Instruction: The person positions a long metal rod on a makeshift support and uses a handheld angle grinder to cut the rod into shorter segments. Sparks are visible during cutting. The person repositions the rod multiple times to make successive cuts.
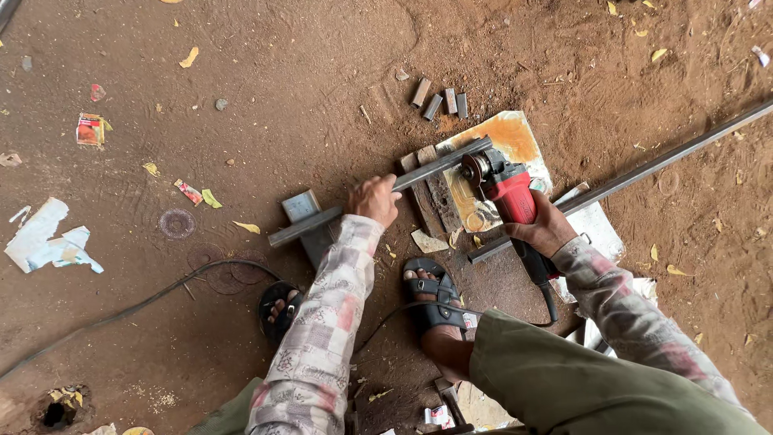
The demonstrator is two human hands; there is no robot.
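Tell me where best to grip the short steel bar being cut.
Grip the bar mid-length from above, where the left hand already clamps it. It lies flat across the wood block, and the grinder disc works its far end.

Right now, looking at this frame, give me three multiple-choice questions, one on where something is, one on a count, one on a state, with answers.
1. Where do the short cut metal pieces lie?
A. on the dirt beyond the wooden block
B. on the person's sandal
C. in the left hand

2. How many short cut pieces lie there?
A. one
B. four
C. nine

3. What is the left hand doing?
A. lying open on the ground
B. gripping the square metal bar
C. holding the cable

Answers: 1 A, they sit on bare dirt past the wooden block. 2 B, four lie side by side. 3 B, its fingers wrap the square metal bar, while the right hand grips the red angle grinder.
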